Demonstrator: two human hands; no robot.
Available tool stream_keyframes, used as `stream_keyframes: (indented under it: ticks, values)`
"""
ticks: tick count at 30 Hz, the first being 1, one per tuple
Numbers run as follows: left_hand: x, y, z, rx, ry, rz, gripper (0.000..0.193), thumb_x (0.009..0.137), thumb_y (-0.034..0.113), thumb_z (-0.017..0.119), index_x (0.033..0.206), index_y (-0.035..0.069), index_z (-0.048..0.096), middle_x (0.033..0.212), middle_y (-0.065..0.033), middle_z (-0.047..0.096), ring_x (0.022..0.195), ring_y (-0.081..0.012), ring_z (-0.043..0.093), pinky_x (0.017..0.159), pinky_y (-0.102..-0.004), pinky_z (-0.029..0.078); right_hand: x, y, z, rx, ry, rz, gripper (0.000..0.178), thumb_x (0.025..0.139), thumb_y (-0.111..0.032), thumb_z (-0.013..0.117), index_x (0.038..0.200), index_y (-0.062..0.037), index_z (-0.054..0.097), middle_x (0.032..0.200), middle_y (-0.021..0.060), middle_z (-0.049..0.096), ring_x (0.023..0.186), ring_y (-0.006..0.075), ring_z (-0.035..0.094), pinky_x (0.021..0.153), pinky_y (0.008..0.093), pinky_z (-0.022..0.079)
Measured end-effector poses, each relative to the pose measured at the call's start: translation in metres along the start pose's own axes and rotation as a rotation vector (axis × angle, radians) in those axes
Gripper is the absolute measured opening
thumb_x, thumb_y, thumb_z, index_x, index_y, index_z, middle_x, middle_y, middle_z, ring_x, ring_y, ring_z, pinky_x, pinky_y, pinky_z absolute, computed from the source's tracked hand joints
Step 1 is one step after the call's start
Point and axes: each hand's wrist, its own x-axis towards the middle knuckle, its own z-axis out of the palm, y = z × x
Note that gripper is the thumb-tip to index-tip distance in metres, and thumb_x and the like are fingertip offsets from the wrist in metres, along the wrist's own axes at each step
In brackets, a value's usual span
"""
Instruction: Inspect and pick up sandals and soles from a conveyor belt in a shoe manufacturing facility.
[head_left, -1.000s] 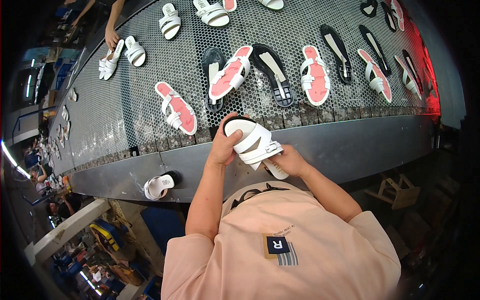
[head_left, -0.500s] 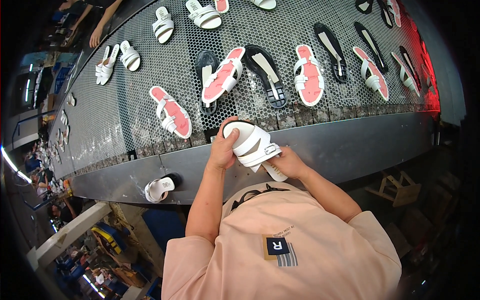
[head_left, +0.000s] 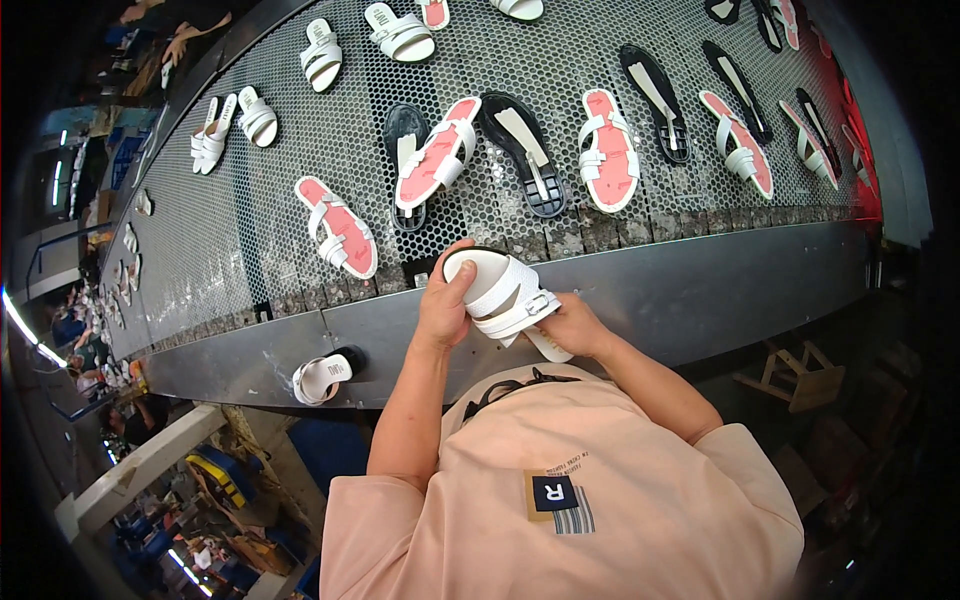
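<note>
Peach short-sleeved T-shirt, dark square chest patch with striped label, bare forearms, black glasses at collar

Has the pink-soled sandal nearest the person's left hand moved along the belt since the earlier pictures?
Yes. The pink-soled sandal has drifted toward the person's left along the mesh belt, judged against the fixed metal rail.

I hold a sandal [head_left: 505, 295] between my left grip [head_left: 445, 305] and right grip [head_left: 572, 325], just before the conveyor belt [head_left: 560, 50]. On the belt, at 12 o'clock lies a sole [head_left: 524, 152] — another sandal [head_left: 337, 226] at 10, a strapped one [head_left: 610, 150] at 1.
</note>
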Motion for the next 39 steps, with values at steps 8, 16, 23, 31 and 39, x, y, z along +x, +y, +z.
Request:
stream_keyframes:
  ticks: [8, 16, 23, 31, 39]
  values:
    - [-0.003, 0.06, 0.017, 0.948, -0.114, -0.107, 0.037, 0.079, 0.008, 0.069, 0.113, -0.002, 0.06, 0.099, -0.0087, 0.066, 0.086, -0.0128, 0.061, 0.076, -0.0262, 0.05, 0.0, -0.001, -0.006, -0.22, -0.038, -0.045, 0.026, 0.087, -0.021, 0.063, 0.106, -0.0045, 0.066, 0.094, 0.0065, 0.069, 0.084, 0.0104, 0.06, 0.077, 0.0284, 0.048]
    - [-0.013, 0.057, 0.024, 1.053, 0.002, -0.114, 0.029, 0.077, 0.013, 0.07, 0.101, -0.004, 0.065, 0.087, -0.008, 0.068, 0.075, -0.0117, 0.062, 0.069, -0.0256, 0.05, -0.002, -0.013, -0.014, -0.182, -0.116, -0.027, 0.027, 0.086, -0.021, 0.064, 0.107, -0.0046, 0.066, 0.094, 0.0082, 0.069, 0.085, 0.0107, 0.06, 0.079, 0.0291, 0.048]
    - [-0.007, 0.037, 0.01, 0.78, 0.038, -0.012, 0.029, 0.081, 0.009, 0.067, 0.107, -0.004, 0.063, 0.09, -0.008, 0.067, 0.077, -0.0125, 0.062, 0.068, -0.0263, 0.05, -0.003, -0.038, -0.03, -0.298, -0.138, 0.037, 0.027, 0.085, -0.022, 0.064, 0.107, -0.0062, 0.067, 0.095, 0.0077, 0.07, 0.085, 0.0126, 0.062, 0.078, 0.0292, 0.048]
    - [-0.024, 0.005, -0.01, 0.67, 0.083, -0.028, 0.015, 0.088, 0.01, 0.062, 0.095, -0.003, 0.064, 0.088, -0.0077, 0.067, 0.071, -0.0118, 0.06, 0.063, -0.0262, 0.049, 0.0, -0.033, -0.048, -0.247, -0.106, 0.064, 0.03, 0.085, -0.024, 0.065, 0.11, -0.0072, 0.067, 0.095, 0.0073, 0.07, 0.084, 0.012, 0.061, 0.078, 0.0281, 0.048]
    - [-0.029, 0.003, -0.019, 0.454, 0.089, 0.054, 0.015, 0.089, 0.012, 0.062, 0.093, -0.002, 0.064, 0.082, -0.0062, 0.066, 0.068, -0.0115, 0.061, 0.061, -0.0249, 0.049, -0.002, -0.031, -0.073, -0.459, -0.083, 0.097, 0.03, 0.087, -0.026, 0.064, 0.099, 0.0007, 0.066, 0.084, 0.0073, 0.068, 0.073, 0.0123, 0.063, 0.065, 0.0288, 0.05]
